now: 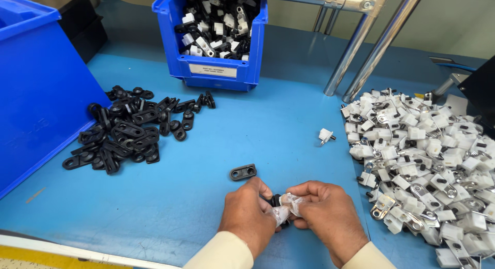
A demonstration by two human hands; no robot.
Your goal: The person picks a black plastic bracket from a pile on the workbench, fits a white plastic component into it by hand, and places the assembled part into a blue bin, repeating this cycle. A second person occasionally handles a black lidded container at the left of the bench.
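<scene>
My left hand (247,217) and my right hand (327,215) meet low in the middle of the blue table (278,124). Between their fingers they hold a small black plastic piece with a white part (282,206) pressed against it; most of it is hidden by the fingers. A single black oval plate with two holes (243,172) lies just above my left hand. One loose white clip (325,136) lies further up and to the right.
A heap of black plates (129,130) lies at the left. A large pile of white and metal clips (428,161) fills the right. A blue bin (214,68) of assembled parts stands at the back, a bigger blue bin (36,94) at far left, metal tubes (361,47) behind.
</scene>
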